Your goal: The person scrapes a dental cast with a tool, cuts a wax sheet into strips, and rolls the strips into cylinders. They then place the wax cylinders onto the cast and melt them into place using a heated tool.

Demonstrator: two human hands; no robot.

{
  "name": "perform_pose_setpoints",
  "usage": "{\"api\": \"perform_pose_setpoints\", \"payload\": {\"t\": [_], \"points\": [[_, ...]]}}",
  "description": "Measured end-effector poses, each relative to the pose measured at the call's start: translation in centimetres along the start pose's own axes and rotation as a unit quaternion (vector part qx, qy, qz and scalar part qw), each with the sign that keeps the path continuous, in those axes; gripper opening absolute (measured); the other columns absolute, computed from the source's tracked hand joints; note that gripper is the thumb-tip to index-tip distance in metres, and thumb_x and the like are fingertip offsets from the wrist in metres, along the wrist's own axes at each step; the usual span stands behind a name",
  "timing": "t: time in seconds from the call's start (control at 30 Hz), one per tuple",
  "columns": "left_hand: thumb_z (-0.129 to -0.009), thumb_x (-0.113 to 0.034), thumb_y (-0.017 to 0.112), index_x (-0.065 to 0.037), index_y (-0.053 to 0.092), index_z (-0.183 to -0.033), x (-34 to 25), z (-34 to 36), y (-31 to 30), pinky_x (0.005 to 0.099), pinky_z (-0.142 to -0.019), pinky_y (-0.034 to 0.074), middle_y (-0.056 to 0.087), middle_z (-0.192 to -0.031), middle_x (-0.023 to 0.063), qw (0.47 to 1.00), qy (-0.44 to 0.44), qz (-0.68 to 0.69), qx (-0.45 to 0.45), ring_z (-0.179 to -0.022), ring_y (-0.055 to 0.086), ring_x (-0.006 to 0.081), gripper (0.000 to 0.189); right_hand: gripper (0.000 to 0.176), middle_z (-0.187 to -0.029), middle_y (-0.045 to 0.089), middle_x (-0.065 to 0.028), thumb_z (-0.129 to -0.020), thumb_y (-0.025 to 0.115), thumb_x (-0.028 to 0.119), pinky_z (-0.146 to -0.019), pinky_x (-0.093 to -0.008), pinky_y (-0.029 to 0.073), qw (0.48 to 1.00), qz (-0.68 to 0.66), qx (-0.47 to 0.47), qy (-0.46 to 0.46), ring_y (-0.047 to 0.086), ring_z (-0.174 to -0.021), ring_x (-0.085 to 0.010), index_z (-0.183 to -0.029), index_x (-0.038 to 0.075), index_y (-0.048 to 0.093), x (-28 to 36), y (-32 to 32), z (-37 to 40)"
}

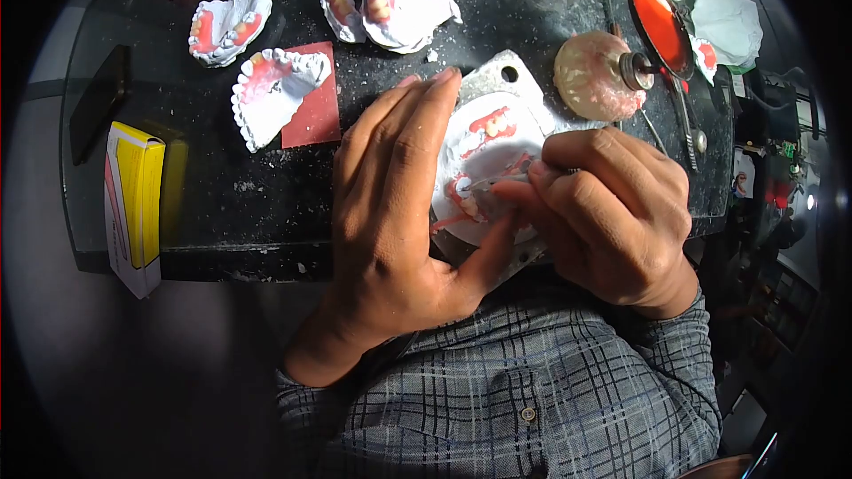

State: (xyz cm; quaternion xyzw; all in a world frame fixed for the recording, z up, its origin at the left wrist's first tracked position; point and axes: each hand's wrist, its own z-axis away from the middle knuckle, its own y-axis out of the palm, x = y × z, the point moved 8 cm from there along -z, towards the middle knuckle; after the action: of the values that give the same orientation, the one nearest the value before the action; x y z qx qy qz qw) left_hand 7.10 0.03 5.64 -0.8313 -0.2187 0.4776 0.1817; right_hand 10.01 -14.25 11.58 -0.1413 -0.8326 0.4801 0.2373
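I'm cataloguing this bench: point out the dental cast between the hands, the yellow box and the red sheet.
Dental cast (485,160), head view: plaster between its tooth rows.
Yellow box (142,200), head view: its yellow face.
Red sheet (318,110), head view: its uncovered part.

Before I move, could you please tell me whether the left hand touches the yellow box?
Apart: the head view shows dark tabletop between left hand and yellow box.

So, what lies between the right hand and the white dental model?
A thin tool runs from the right hand to the white dental model; this shows in the head view.
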Motion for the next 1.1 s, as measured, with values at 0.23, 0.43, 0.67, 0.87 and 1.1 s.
{"api": "perform_pose_setpoints", "payload": {"t": [0.23, 0.43, 0.67, 0.87, 1.1], "points": [[-0.077, -0.016, 0.09, 0.013, 0.057, -0.149, -0.1, -0.1, 0.0, 0.0508, -0.116, 0.05, 0.065, -0.148, 0.0274, 1.0, 0.007, -0.008, 0.002, -0.137, 0.061, 0.0442, 0.085, 0.03, -0.082, 0.069, -0.0128, -0.078, 0.096, 0.008, -0.053, -0.0336, 0.052, 1.0, -0.008, -0.007, 0.013, 0.069, -0.064, -0.0238, -0.081, -0.001, 0.067, 0.0, 0.1, 0.5], [-0.077, -0.015, 0.088, 0.013, 0.057, -0.15, -0.1, 0.0, 0.1, 0.0513, -0.117, 0.049, 0.065, -0.148, 0.0275, 1.0, 0.015, -0.009, 0.003, -0.137, 0.061, 0.0447, 0.084, 0.024, -0.08, 0.064, -0.0085, -0.079, 0.089, 0.012, -0.048, -0.0348, 0.045, 0.998, 0.003, -0.064, 0.01, 0.061, -0.059, -0.0208, -0.082, 0.004, 0.067, 0.2, 0.3, 1.1], [-0.08, -0.014, 0.084, 0.013, 0.056, -0.15, 0.1, -0.1, -0.1, 0.0506, -0.119, 0.048, 0.065, -0.148, 0.0279, 1.0, 0.008, 0.0, 0.009, -0.138, 0.061, 0.0436, 0.081, 0.024, -0.08, 0.064, -0.0086, -0.082, 0.09, 0.009, -0.049, -0.0366, 0.047, 0.997, -0.014, -0.069, 0.04, 0.062, -0.059, -0.0232, -0.082, 0.003, 0.067, -0.3, 0.2, 1.3], [-0.092, -0.008, 0.076, 0.011, 0.061, -0.147, 2.4, 0.5, 0.0, 0.0484, -0.114, 0.05, 0.07, -0.14, 0.0264, 0.99, -0.054, 0.121, -0.042, -0.129, 0.066, 0.0412, 0.061, 0.031, -0.084, 0.072, -0.0146, -0.078, 0.097, 0.002, -0.064, -0.0313, 0.054, 0.987, -0.004, -0.092, 0.133, 0.072, -0.073, -0.0221, -0.084, -0.002, 0.067, -2.2, -3.1, 1.7], [-0.102, -0.004, 0.07, 0.01, 0.068, -0.14, 2.9, 0.4, -0.5, 0.0437, -0.112, 0.052, 0.075, -0.136, 0.0223, 0.985, -0.096, 0.137, -0.043, -0.127, 0.069, 0.0353, 0.04, 0.03, -0.082, 0.071, -0.0149, -0.076, 0.098, 0.003, -0.056, -0.0328, 0.056, 0.986, -0.017, -0.086, 0.142, 0.073, -0.068, -0.0247, -0.084, -0.002, 0.07, -3.3, -3.6, 3.4]]}}
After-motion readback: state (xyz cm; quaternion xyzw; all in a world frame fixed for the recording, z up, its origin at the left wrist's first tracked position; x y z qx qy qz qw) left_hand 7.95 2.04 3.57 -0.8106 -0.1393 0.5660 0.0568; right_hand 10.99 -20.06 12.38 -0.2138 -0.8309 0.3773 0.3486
